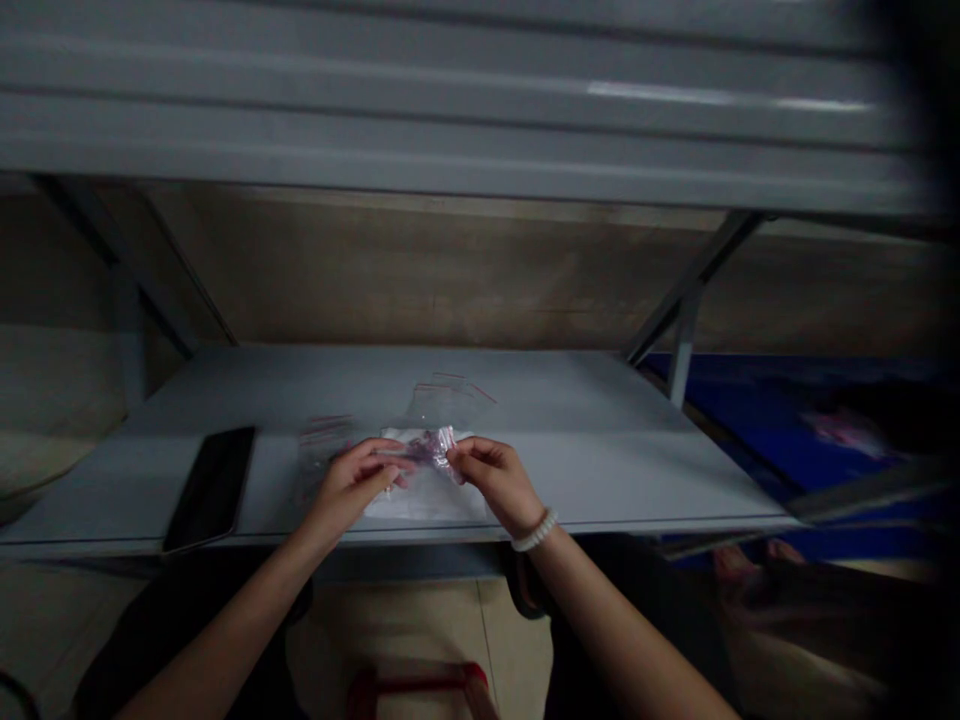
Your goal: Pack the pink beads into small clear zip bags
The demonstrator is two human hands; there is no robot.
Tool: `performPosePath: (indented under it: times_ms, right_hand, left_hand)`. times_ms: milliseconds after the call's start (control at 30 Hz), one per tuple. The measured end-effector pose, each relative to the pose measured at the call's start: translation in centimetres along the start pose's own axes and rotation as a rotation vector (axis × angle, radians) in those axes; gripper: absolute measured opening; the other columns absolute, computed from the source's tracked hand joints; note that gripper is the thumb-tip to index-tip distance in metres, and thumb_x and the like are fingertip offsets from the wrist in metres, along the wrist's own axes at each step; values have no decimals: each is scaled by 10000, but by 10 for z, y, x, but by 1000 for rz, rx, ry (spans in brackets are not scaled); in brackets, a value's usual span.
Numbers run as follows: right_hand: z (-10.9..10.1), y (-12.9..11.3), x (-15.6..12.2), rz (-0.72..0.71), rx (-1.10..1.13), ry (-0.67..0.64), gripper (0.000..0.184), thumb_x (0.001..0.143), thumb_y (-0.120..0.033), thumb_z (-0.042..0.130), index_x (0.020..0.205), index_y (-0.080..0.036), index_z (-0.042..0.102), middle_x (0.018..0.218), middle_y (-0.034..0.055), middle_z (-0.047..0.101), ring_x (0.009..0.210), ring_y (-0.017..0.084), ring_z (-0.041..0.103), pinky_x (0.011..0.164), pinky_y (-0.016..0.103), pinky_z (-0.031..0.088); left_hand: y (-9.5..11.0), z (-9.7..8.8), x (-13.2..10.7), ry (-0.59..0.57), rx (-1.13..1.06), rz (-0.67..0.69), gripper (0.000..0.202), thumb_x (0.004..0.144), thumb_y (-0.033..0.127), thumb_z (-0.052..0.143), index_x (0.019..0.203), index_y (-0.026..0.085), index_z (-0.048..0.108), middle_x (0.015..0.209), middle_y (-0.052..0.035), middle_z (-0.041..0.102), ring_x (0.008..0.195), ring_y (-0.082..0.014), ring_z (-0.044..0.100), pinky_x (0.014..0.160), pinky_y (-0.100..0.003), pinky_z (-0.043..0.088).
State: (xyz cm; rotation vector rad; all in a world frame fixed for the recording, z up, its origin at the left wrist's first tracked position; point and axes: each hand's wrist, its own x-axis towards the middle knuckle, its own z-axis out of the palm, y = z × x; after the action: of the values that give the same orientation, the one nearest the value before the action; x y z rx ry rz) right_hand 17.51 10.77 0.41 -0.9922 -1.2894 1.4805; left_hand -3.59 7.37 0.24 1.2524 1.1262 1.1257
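Pinching a small clear plastic bag (441,447) between them, a person's left hand (351,486) and right hand (495,482) meet close together above a white sheet (427,503) on a grey metal shelf (525,390), seen from the head camera. Both hands are closed on the bag from opposite sides, their fingertips gripping it, a hold that seems to keep it lifted just off the sheet and stretched enough to handle. Something purple sits inside the bag, too small and dim to identify. Another clear bag (448,402) with red lines lies flat behind the hands, and a similar bag (324,452) lies just left of them, both apparently set aside within easy reach. A black phone (210,488) rests near the shelf's left edge, a white beaded bracelet (535,530) circles the right wrist, and a red frame (420,685) shows on the tiled floor (517,640) below.
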Motion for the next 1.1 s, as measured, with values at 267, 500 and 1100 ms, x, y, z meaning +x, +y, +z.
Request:
performPosePath:
  times_ms: [267, 500, 1100]
  right_hand:
    - [2, 1, -3, 143, 91, -94, 189, 626, -335, 792, 647, -160, 724, 624, 10, 652, 576, 96, 551, 569, 234, 439]
    - [13, 7, -5, 98, 102, -2, 168, 604, -303, 798, 628, -160, 712, 574, -13, 619, 521, 75, 481, 524, 224, 380]
    - [27, 1, -19, -107, -177, -165, 159, 713, -286, 738, 655, -160, 660, 651, 8, 659, 631, 122, 579, 652, 261, 465]
  left_hand:
    - [-5, -14, 3, 191, -40, 0, 254, 753, 276, 656, 979, 163, 621, 841, -49, 738, 657, -136, 636, 670, -264, 456]
    - [-4, -7, 2, 444, 130, 201, 255, 765, 286, 629, 997, 187, 592, 965, -53, 685, 859, -173, 634, 783, -298, 474]
    - [6, 22, -18, -67, 514, 350, 207, 869, 191, 446, 668, 177, 497, 628, 26, 520, 610, -106, 508, 595, -217, 388]
